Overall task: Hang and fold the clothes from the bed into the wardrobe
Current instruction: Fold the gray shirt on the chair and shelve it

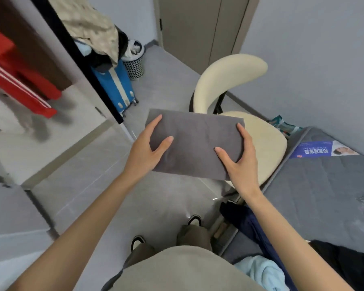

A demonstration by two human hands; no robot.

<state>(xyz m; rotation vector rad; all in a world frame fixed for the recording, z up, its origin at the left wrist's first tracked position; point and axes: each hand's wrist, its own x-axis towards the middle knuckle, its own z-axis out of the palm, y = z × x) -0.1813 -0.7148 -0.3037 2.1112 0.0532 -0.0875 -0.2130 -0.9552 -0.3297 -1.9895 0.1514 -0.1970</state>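
I hold a folded grey garment (pixel 194 143) flat in the air above the floor, in front of the chair. My left hand (pixel 147 150) grips its left edge, thumb on top and fingers underneath. My right hand (pixel 240 162) grips the right edge the same way. The open wardrobe (pixel 51 131) is at the left, with a red garment (pixel 19 80) hanging inside. The bed's grey mattress (pixel 324 185) lies at the right, carrying a navy garment (pixel 246 223), a light blue one (pixel 263 271) and a black one (pixel 349 263).
A cream chair (pixel 229 76) stands just behind the held garment, next to the bed. A blue suitcase (pixel 116 85) heaped with clothes and a mesh wastebasket (pixel 135 64) stand by the wardrobe's dark door edge. A closed room door (pixel 198 28) is at the back. My feet are on grey floor tiles.
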